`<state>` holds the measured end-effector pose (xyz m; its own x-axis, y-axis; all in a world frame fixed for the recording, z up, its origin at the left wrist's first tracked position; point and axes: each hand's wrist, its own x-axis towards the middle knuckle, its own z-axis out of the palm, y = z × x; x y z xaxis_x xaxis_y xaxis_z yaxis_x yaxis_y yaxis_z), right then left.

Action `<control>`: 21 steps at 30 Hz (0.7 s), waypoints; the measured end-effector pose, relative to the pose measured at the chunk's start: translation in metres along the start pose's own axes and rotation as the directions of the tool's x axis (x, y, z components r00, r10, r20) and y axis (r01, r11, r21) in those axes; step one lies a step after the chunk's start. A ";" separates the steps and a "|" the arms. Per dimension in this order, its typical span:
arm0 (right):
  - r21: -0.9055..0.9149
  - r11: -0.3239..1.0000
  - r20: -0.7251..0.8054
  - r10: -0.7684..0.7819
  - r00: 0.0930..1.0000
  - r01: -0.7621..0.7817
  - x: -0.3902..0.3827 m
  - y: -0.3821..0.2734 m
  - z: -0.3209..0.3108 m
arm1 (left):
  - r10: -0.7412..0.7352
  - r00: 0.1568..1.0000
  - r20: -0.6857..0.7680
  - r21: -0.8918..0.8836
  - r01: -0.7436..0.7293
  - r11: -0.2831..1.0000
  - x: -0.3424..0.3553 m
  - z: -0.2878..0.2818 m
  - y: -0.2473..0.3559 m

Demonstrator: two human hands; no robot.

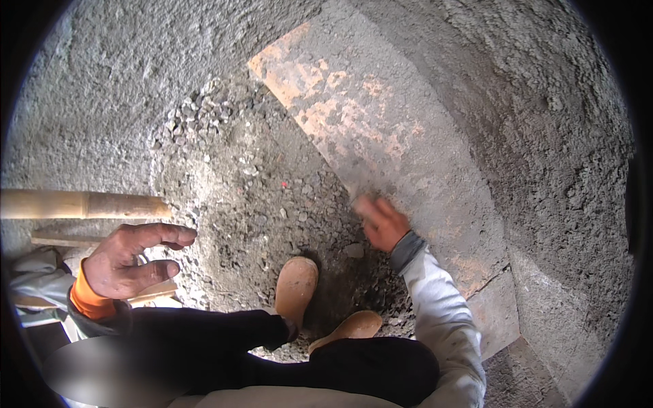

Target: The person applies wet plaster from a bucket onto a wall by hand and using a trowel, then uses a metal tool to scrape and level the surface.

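With the left hand at nine o'clock, thumb and fingers apart, the blurred right hand at three, its grip impossible to tell, would best work lightly along the dusty board between twelve and four o'clock, clear of loose gravel.

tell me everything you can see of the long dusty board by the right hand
The board is a long flat panel, orange-tan in bare patches, with grey grit over much of it; its material is unclear. It runs from upper middle toward lower right, with a dark seam near its lower end. Gravel borders its left edge, a rough grey surface its right. The blurred right hand is at its left edge; contact is unclear.
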<state>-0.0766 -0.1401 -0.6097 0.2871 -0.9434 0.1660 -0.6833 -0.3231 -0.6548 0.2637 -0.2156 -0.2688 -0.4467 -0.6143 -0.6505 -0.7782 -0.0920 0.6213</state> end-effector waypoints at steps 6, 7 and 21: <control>-0.166 0.882 -0.230 0.401 0.887 -0.441 -0.008 0.029 0.005 | -0.030 0.999 -0.020 -0.027 0.029 0.999 -0.011 0.000 0.000; -0.161 0.941 -0.050 0.293 0.955 -0.297 -0.018 0.011 0.005 | -0.042 0.999 -0.030 -0.038 0.041 0.998 -0.009 -0.001 -0.003; -0.358 0.847 -0.073 0.395 0.916 -0.394 0.025 0.069 -0.039 | 0.070 0.996 -0.046 -0.008 -0.071 0.997 -0.024 0.002 -0.008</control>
<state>-0.1431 -0.1888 -0.6222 -0.0558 -0.9970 -0.0528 -0.9318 0.0710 -0.3559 0.2798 -0.1988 -0.2596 -0.4792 -0.6550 -0.5843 -0.7410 -0.0549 0.6693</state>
